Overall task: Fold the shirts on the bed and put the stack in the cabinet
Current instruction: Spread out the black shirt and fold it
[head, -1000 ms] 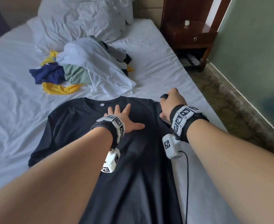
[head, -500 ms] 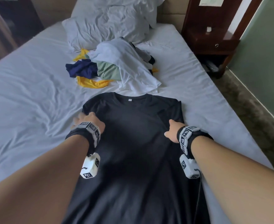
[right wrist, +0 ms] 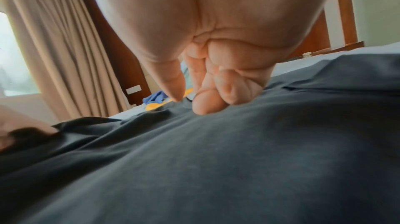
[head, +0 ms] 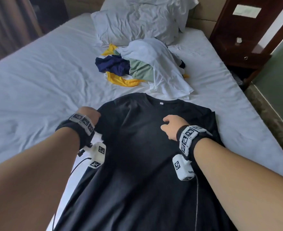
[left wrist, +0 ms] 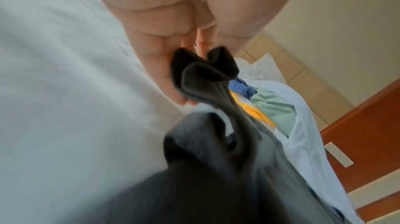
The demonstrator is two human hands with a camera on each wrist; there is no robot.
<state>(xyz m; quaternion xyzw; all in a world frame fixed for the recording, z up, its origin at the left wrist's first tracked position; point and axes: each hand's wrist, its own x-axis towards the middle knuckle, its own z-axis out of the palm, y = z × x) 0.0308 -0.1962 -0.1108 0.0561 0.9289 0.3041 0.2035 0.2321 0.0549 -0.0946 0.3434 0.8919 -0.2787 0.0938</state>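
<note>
My left hand (head: 90, 114): grip pinches bunched left sleeve of black shirt (head: 137, 155), lifted off bed (head: 37, 84). Shirt lies flat, front down the middle of bed, right side already folded in. Judgement: carry sleeve across toward centre, keep edge straight, match other side. My right hand (head: 171, 126): grip holds nothing, fingers loosely curled, tips press shirt chest as anchor. Keep pressure so body doesn't slide. Unfolded pile (head: 142, 67) beyond collar. Nightstand (head: 242, 52) far right; cabinet interior not visible.

We can't see the black shirt (head: 142, 164) hem, cut off at frame bottom; left hand (head: 90, 114) fingers hidden behind its wristband; left-wrist foreground blurred
</note>
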